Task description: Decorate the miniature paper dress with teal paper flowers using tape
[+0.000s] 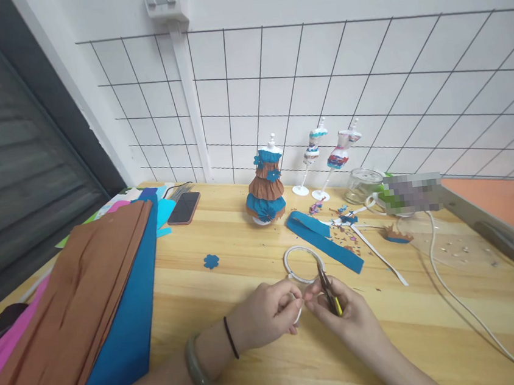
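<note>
My left hand (270, 313) is closed round a small white roll (298, 314), mostly hidden by the fingers. Close to its fingertips, my right hand (347, 311) is wrapped round dark pliers (328, 292) with a yellow grip, their tip pointing up and away. Just beyond the hands lies a white ring (287, 266). A blue paper flower (211, 261) rests flat to the left. Farther back stands a small dress form in a tiered blue and brown paper dress (266, 185). Blue paper strips (329, 243) lie right of the ring.
Brown crepe paper (79, 297) and blue paper (128, 328) cover the table's left side. A phone (184, 208) lies behind. Two smaller dress forms (311, 150) (339, 156), a glass jar (363, 185), paper scraps and a white cable (452, 297) are at the right.
</note>
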Demonstrator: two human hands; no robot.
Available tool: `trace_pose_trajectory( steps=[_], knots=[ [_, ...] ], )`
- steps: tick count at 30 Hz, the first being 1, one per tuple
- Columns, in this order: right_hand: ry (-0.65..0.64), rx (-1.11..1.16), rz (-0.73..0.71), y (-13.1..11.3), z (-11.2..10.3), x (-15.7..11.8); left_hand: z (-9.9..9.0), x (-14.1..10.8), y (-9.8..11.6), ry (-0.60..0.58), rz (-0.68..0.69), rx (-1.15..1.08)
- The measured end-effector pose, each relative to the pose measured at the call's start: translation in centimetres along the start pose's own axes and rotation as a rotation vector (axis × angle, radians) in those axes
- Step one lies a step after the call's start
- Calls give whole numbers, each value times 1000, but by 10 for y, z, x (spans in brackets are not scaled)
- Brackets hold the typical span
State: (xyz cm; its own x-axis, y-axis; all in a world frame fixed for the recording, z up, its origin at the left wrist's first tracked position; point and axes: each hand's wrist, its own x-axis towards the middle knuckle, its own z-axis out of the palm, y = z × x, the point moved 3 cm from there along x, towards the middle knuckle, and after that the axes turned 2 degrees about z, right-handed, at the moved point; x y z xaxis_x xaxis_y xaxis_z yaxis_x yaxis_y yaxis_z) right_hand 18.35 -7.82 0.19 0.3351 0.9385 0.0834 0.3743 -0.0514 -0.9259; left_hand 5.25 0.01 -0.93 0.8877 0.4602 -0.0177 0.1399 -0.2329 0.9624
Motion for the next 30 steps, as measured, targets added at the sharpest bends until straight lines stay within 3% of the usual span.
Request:
trace_pose_trajectory(
  steps=[10, 17, 24, 30],
  knots=[
    [-30, -78, -66, 5, 3, -2, -1, 0, -1, 20, 30, 127],
    [9, -94, -77, 1, -6, -2, -1, 3, -7, 57, -50, -84],
    [-275, -118, -48, -9, -18, 0, -4, 8, -11, 120, -113, -343],
    [-380, -151, -26, -10, -15, -1, -4, 8, -11, 121, -127, -366]
  ],
)
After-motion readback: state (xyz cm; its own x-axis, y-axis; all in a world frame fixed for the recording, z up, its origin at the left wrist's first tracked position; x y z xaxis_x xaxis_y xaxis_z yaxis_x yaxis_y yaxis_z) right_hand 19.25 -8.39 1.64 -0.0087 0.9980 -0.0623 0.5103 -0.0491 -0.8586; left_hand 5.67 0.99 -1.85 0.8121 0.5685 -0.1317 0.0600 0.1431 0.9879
